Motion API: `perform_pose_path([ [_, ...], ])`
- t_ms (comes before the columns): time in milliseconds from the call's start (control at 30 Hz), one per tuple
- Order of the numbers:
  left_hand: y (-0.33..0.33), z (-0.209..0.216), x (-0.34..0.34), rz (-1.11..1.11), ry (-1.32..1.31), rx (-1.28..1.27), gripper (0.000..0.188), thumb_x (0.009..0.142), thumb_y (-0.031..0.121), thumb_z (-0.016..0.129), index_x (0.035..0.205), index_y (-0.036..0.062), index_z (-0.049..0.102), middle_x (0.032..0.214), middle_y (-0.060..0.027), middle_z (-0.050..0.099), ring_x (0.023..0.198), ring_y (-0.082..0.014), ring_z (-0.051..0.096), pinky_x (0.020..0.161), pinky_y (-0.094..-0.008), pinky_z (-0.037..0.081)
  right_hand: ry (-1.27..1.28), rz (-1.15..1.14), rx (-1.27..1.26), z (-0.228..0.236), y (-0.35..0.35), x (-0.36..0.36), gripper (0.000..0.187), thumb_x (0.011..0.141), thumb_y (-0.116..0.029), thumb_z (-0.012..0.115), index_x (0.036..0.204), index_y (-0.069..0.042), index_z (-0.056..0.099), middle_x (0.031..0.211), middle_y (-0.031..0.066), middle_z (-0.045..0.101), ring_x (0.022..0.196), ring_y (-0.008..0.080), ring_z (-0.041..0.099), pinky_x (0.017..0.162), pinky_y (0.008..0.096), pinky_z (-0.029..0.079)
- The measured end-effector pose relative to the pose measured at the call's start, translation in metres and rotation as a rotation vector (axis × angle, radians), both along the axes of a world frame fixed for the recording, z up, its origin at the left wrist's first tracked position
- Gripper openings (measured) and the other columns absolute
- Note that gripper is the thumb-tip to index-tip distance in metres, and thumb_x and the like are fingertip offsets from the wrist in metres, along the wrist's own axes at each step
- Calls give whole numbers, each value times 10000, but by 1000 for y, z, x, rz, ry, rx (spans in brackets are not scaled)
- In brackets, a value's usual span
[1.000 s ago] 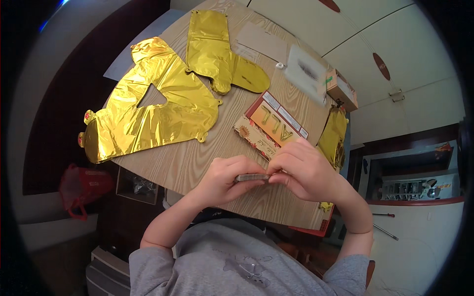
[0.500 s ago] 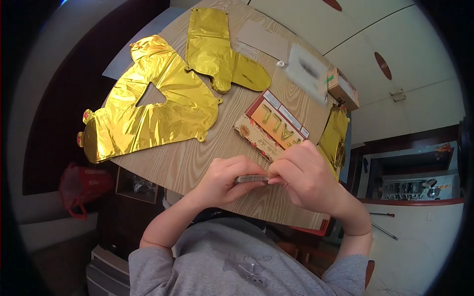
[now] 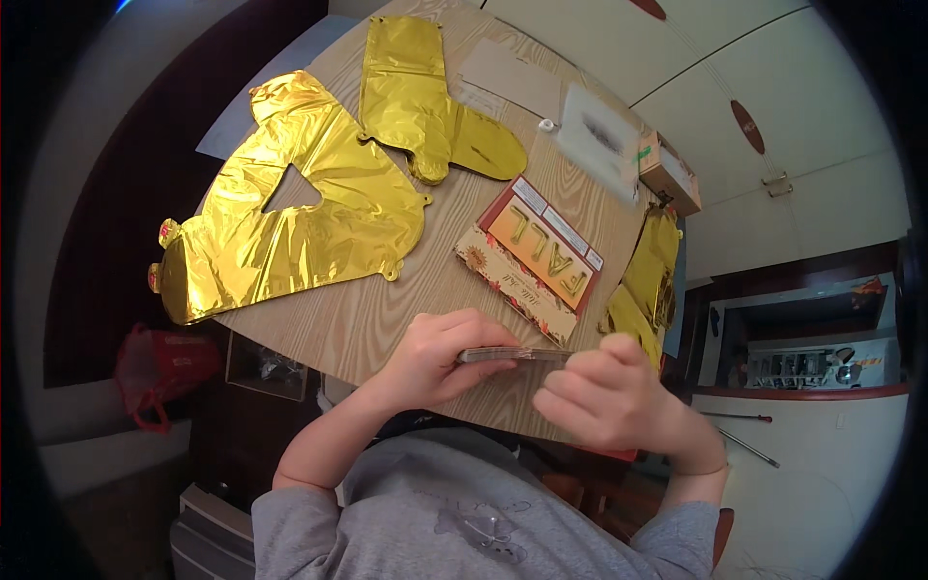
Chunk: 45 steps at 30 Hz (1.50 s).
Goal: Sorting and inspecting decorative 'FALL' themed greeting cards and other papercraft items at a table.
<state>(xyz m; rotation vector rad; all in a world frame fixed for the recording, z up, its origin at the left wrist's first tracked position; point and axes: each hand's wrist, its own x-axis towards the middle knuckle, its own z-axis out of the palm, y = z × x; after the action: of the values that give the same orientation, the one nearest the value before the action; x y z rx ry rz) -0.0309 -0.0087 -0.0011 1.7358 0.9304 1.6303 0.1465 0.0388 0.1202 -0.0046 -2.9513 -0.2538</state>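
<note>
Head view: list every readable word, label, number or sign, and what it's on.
Wording isn't copied here; locations only.
Orange-and-red package: large gold letters, legible.
White labels on it: print too small.
Cream floral panel beside it: dark script, small.
Grey shirt: script, too blurred.
Red container: pale lettering, too blurred.
Thin stack in the left hand: none readable.

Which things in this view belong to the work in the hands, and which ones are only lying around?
In the work:
- left hand, gripping the flat layered bundle
- thin strip running from it
- right hand, closed at the strip's end

Apparently just lying about:
- gold foil shapes
- printed package
- small cardboard box
- red bag
</note>
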Motion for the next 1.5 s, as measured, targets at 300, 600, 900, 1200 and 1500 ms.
perform_pose_path([
  [300, 1, -1, 1, -2, -4, 0, 187, 694, 78, 689, 859, 43, 610, 809, -56, 626, 691, -210, 609, 564, -284, 471, 108, -66, -148, -9, -1, 3, 116, 642, -125, 624, 730, -72, 572, 698, -11, 516, 601, 123, 480, 548, 244, 344],
  [600, -1, -1, -2, -11, 5, 0, 221, 670, 52, 683, 875, 38, 601, 817, -69, 618, 717, -229, 609, 592, -290, 481, 219, -216, -388, -11, 7, -22, 136, 696, -115, 634, 791, -59, 554, 744, 36, 511, 673, 193, 504, 591, 305, 394],
  [900, 1, -2, -2, -18, -3, 13, 229, 673, 52, 682, 883, 40, 592, 819, -72, 610, 717, -233, 608, 592, -294, 482, 196, -258, -274, -17, 1, -25, 158, 701, -116, 625, 786, -37, 517, 751, 60, 486, 684, 210, 498, 601, 316, 397],
  [1200, 1, -3, -1, -6, -4, 10, 225, 681, 94, 699, 877, 53, 597, 808, -62, 610, 696, -220, 605, 575, -288, 478, 135, -247, -321, 1, 6, -22, 189, 648, -65, 660, 799, -36, 550, 742, 50, 519, 656, 191, 527, 582, 301, 407],
  [1500, 1, -2, -1, -7, -26, 6, 218, 680, 79, 695, 874, 52, 598, 802, -60, 608, 686, -219, 601, 567, -287, 475, 23, -171, -179, 6, 9, -32, 143, 622, -102, 584, 729, -54, 502, 658, 36, 443, 596, 164, 498, 559, 283, 396],
])
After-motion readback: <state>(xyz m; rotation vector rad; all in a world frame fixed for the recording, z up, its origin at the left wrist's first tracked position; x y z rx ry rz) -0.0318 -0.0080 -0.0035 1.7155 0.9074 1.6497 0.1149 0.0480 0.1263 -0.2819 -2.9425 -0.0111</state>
